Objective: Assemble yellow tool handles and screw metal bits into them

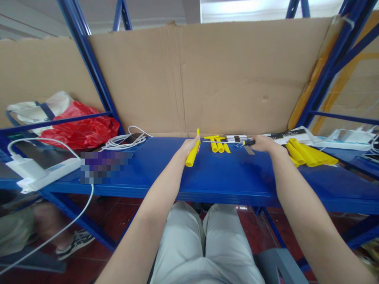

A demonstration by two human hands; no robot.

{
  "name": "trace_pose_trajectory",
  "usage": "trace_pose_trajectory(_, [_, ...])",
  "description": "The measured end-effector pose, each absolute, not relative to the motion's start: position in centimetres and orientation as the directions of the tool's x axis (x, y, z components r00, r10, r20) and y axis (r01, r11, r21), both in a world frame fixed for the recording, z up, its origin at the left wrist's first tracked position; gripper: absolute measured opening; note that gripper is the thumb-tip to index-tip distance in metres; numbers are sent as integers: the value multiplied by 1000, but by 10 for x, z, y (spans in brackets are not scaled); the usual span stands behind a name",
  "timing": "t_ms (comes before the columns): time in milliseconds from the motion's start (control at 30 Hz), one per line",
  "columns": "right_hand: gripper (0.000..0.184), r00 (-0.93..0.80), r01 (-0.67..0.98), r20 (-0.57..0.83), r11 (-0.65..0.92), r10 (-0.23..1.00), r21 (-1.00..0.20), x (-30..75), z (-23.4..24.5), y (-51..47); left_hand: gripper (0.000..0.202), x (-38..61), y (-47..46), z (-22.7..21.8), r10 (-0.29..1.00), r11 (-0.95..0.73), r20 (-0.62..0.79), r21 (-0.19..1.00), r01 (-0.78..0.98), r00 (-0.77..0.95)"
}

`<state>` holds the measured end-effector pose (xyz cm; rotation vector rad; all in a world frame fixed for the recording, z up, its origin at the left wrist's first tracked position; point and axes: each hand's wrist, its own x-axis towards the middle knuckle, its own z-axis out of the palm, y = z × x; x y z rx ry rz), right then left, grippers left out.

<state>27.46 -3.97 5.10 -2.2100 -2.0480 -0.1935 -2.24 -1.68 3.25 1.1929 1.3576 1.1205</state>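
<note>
My left hand (191, 145) is closed around a yellow plastic tool handle (192, 157), held at a tilt with its round hollow end toward me. In my right hand (262, 142) is a screwdriver (249, 142) with a dark and yellow grip. Its thin shaft points left, and the tip lies close to the yellow handle; whether they touch I cannot tell. Between my hands, several similar yellow pieces (220, 146) lie on the blue shelf (225, 173). A small flat metal blade (249, 150) rests below the screwdriver, with tiny parts nearby.
More yellow pieces (309, 154) are piled beyond my right wrist. Narrow packs (236, 138) lie against the cardboard wall (231, 79). At left are a coiled white cable (124, 141), a red plastic bag (85, 124) and a power strip (56, 173). Another person's leg (49, 221) shows below.
</note>
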Motion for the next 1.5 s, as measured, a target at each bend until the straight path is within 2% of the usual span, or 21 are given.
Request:
trace_pose_trajectory(333, [40, 132, 991, 261, -136, 956, -4, 273, 49, -38, 37, -21, -16, 32, 994, 105, -101, 988, 115, -39])
trace_pose_trajectory(633, [33, 108, 994, 255, -104, 961, -28, 275, 51, -38, 38, -22, -16, 31, 994, 101, -96, 988, 120, -45])
trace_pose_trajectory(900, [42, 133, 991, 285, -123, 949, -52, 272, 54, -40, 34, -21, -18, 32, 995, 94, -91, 990, 108, -31])
trace_pose_trajectory(1133, [42, 117, 993, 338, -105, 934, -52, 277, 56, -39, 33, -20, -18, 34, 994, 106, -102, 990, 91, -50])
trace_pose_trajectory(1500, [38, 92, 996, 303, -92, 949, -12, 274, 55, -39, 35, -21, -12, 31, 989, 93, -88, 995, 44, -115])
